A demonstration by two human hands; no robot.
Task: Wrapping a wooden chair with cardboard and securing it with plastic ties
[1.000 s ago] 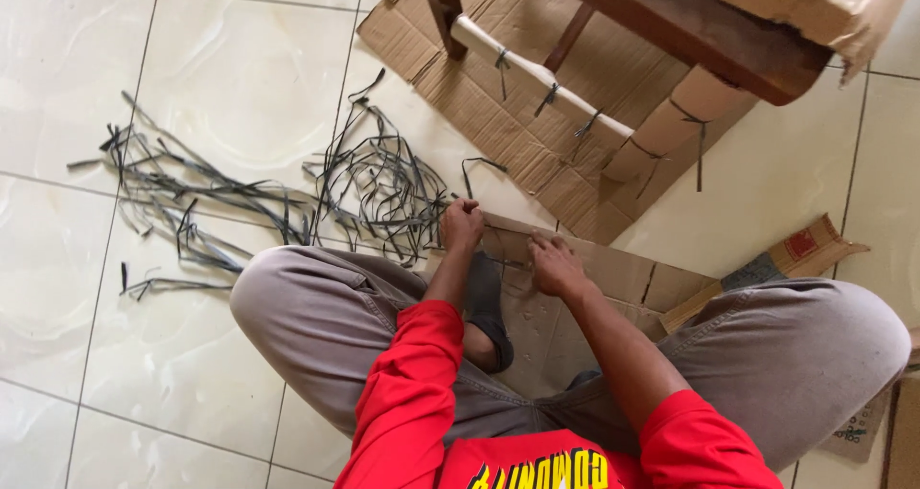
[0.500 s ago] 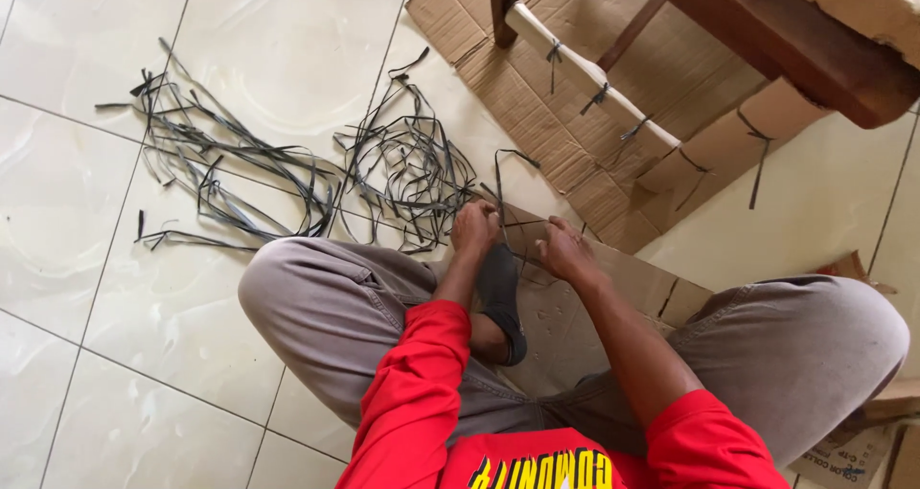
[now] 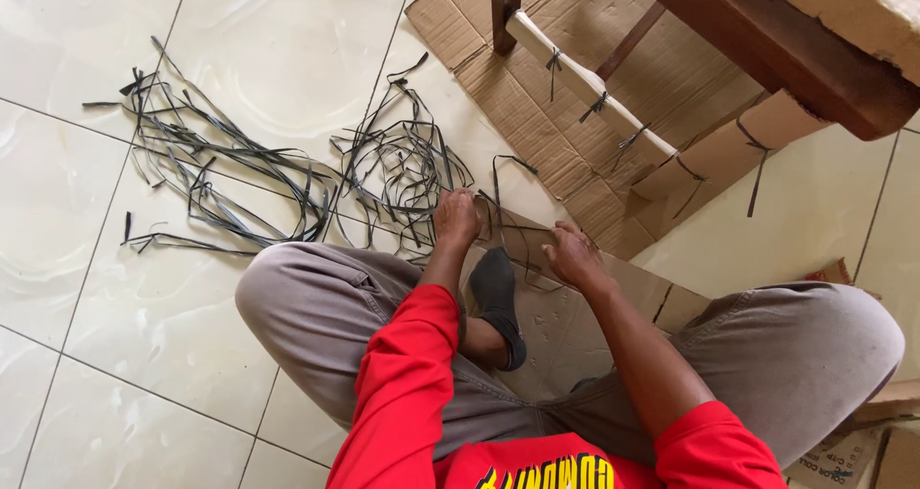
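**Sitting cross-legged over a cardboard sheet, both hands at a black strap**

Sitting on the pale tiled floor [image 3: 115, 355], a person in a red long-sleeved top and grey trousers has their legs folded, one dark-socked foot [image 3: 496, 297] turned up between the knees. A flat cardboard sheet [image 3: 565, 326] lies across the lap and floor under the forearms.

Just past the foot, the left hand [image 3: 456, 217] is curled shut at the sheet's far edge, fingers closed on a thin black strap [image 3: 498, 197] that loops up beyond the knuckles. The right hand [image 3: 573, 255] rests on the cardboard just beside it, fingers bent and pressed down; whether it pinches the same strap I cannot tell.

Beyond the left hand, a tangled pile of black straps [image 3: 402, 168] lies on the tiles, with a longer, looser spread of straps [image 3: 211, 168] further left.

Farther off lies a larger flattened cardboard piece [image 3: 517, 106]. On it stands dark wooden furniture [image 3: 767, 39], its legs wrapped in cardboard tied on with black straps.
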